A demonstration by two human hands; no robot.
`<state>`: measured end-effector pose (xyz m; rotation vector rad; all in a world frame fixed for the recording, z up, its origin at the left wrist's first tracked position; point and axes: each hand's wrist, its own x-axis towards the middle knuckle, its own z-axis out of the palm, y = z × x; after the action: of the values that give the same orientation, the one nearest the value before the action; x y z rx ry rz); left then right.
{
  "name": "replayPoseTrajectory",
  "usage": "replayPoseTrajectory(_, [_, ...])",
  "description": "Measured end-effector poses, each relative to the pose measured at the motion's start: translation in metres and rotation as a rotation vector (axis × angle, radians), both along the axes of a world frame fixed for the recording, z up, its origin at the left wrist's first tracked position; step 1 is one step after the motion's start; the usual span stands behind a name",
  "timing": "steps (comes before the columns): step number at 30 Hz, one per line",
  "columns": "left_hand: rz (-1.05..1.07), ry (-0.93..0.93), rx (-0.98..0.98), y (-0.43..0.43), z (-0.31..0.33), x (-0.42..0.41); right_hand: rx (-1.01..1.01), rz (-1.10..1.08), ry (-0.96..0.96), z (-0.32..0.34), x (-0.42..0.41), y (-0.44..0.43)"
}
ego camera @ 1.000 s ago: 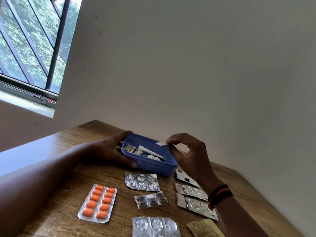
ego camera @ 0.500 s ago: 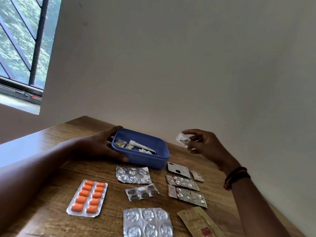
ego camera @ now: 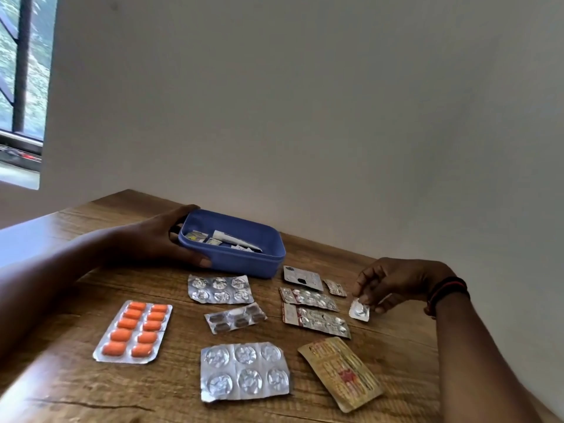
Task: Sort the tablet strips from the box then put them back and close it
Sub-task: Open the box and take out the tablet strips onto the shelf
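An open blue box (ego camera: 244, 261) stands on the wooden table (ego camera: 76, 377) with a few strips and a white tube inside. My left hand (ego camera: 164, 239) grips its left end, thumb along the front wall. My right hand (ego camera: 393, 282) pinches a small silver single-tablet strip (ego camera: 359, 309) that touches the table to the right of the laid-out strips. Spread on the table are an orange tablet strip (ego camera: 134, 331), two silver six-blister strips (ego camera: 220, 289) (ego camera: 244, 371), a dark-capsule strip (ego camera: 235, 317), two long foil strips (ego camera: 308, 298) (ego camera: 316, 320) and a gold strip (ego camera: 340, 372).
A white card-like strip (ego camera: 302, 278) and a tiny foil piece (ego camera: 335, 287) lie just right of the box. A grey wall rises right behind the table's far edge. A barred window (ego camera: 21, 87) is at the upper left. The box lid is not in view.
My right hand took a small silver strip out of the box, carried it right and lowered it to the table beside the long foil strips. My left hand stayed on the box.
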<state>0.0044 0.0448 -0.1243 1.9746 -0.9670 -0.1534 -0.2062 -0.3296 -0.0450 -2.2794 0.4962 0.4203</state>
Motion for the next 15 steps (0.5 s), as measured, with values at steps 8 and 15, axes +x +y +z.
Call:
replayPoseTrajectory(8, [0.042,-0.015,0.058,0.004,-0.003,0.009,-0.07,0.065,-0.05,0.001,0.01,0.008])
replayPoseTrajectory(15, [0.031,-0.017,0.053,0.002,-0.003,0.009,-0.297,-0.051,-0.412,0.003,0.017,0.028])
